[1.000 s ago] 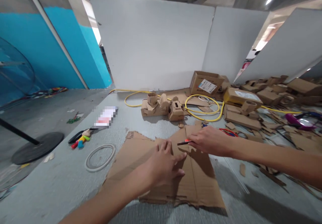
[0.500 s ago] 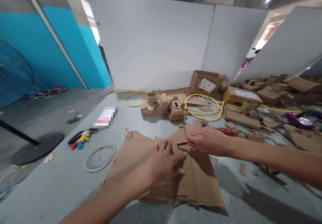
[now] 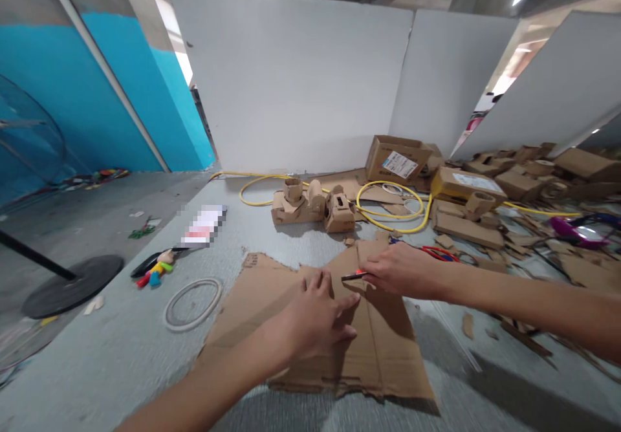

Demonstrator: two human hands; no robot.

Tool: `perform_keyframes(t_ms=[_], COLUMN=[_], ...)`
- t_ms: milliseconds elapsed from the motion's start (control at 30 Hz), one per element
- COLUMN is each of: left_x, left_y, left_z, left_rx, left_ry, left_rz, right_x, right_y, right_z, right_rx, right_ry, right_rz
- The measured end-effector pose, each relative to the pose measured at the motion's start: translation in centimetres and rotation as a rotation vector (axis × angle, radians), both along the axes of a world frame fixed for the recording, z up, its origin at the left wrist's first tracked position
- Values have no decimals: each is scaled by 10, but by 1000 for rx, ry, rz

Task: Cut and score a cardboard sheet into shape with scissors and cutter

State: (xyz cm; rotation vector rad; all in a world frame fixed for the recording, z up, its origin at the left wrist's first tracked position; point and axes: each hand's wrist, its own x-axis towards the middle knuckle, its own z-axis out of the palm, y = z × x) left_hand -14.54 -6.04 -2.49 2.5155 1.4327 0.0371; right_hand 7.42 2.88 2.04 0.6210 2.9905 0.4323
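A flat piece of brown cardboard [image 3: 392, 354] with ragged edges lies on the grey surface in front of me. My left hand [image 3: 315, 319] rests on it with the fingers spread, holding nothing. Closed round a cutter [image 3: 354, 277] with a dark tip and a bit of red is my right hand [image 3: 392, 270], just right of the left fingertips. The cutter's tip points left at the upper middle of the cardboard. Whether the tip touches the cardboard is too small to tell.
Cardboard models [image 3: 298, 205] and a yellow hose [image 3: 392, 230] lie beyond the sheet. Boxes [image 3: 398, 160] and scraps fill the right side. At left are a white ring [image 3: 167, 312], a colourful toy [image 3: 158, 270] and a black stand base [image 3: 72, 286].
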Motion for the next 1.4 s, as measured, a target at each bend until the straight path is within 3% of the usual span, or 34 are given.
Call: perform_keyframes(t_ms=[267, 667, 1100, 1400], left_x=[0, 0, 1, 3], left_y=[1, 1, 2, 2], left_z=[0, 2, 0, 1], left_rx=[-14, -34, -16, -40], left_ry=[6, 1, 37, 43], left_rz=[3, 11, 12, 29], right_x=[1, 1, 10, 9], right_y=[7, -1, 3, 2], right_z=[8, 12, -8, -10], right_rx=[-63, -17, -12, -24], right_ry=[-13, -50, 65, 51], right_rz=[47, 94, 53, 17])
